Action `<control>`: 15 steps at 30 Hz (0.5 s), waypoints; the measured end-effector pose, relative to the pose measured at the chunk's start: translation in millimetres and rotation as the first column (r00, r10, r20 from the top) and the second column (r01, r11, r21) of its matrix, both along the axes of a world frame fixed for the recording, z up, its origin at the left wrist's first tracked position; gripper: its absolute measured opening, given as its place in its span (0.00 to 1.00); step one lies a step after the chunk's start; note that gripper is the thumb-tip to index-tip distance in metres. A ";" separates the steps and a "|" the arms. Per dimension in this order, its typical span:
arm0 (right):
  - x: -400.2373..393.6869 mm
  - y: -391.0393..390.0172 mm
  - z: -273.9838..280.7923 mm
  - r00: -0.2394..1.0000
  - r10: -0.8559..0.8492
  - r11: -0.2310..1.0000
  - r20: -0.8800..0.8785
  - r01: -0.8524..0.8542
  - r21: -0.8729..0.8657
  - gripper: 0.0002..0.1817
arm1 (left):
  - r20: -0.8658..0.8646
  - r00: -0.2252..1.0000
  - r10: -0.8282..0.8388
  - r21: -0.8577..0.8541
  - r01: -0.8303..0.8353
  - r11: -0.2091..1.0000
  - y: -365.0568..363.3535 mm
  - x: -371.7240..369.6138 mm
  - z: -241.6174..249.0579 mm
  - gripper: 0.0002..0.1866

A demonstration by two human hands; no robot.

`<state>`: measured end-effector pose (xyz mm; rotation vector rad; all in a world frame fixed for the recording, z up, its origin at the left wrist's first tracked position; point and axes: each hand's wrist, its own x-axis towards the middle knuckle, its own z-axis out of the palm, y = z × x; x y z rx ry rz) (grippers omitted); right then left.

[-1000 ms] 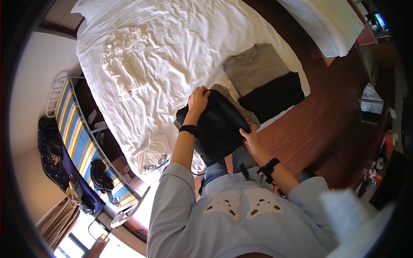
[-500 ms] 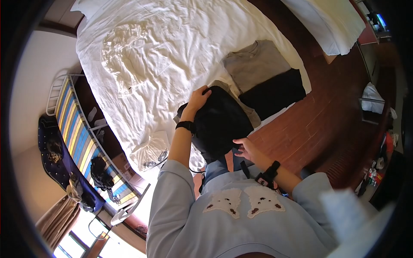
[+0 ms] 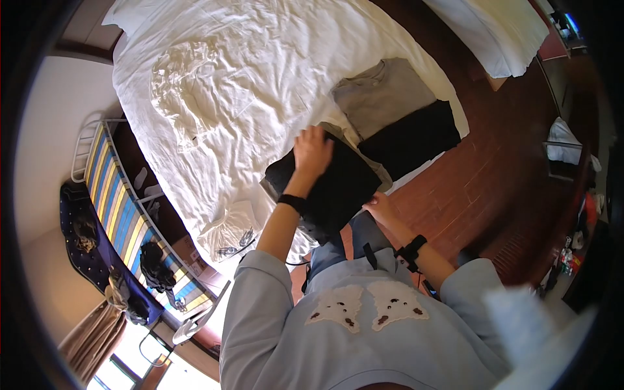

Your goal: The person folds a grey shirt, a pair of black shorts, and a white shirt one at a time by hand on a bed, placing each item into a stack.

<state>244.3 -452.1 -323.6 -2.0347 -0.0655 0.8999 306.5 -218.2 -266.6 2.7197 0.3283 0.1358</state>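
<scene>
A black garment lies over a grey-beige one at the near edge of the bed. My left hand rests on top of the black cloth, its fingers bent and slightly apart, holding nothing I can see. At the right corner of the black garment, my right hand has its fingers closed on the cloth's edge. Just beyond lie a folded grey-brown shirt and a folded black garment, side by side.
The white bed carries a crumpled white garment at the far left and a cream cloth at the near left. A striped bench with dark clothes stands to the left. Wooden floor lies right.
My left hand has moved from the garment's far edge onto its top. My right hand has closed on the corner, and the black cloth lies flatter and wider to the left.
</scene>
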 end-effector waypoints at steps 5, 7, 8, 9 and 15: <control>-1.0 -2.6 9.5 0.985 0.078 0.997 0.155 -0.073 -0.032 0.09 | -0.184 0.906 -0.382 -0.226 0.339 0.913 -70.7 -54.6 13.7 0.26; -1.5 -0.2 12.9 0.995 -0.098 0.992 -0.027 0.100 0.080 0.07 | -0.283 0.904 -0.321 -0.326 0.224 0.918 -78.3 -68.6 8.9 0.27; -2.5 2.6 13.9 0.946 -0.239 0.951 -0.218 0.273 0.145 0.06 | -0.259 0.906 -0.334 -0.336 0.240 0.911 -79.3 -74.5 1.0 0.27; -3.9 5.3 16.1 0.845 -0.347 0.879 -0.407 0.445 0.174 0.05 | -0.235 0.908 -0.347 -0.346 0.255 0.903 -78.4 -79.0 -1.8 0.26; -0.7 1.2 12.4 0.647 -0.366 0.681 -0.669 0.676 0.282 0.01 | -0.241 0.894 -0.376 -0.119 0.358 0.926 -78.9 -108.4 4.0 0.25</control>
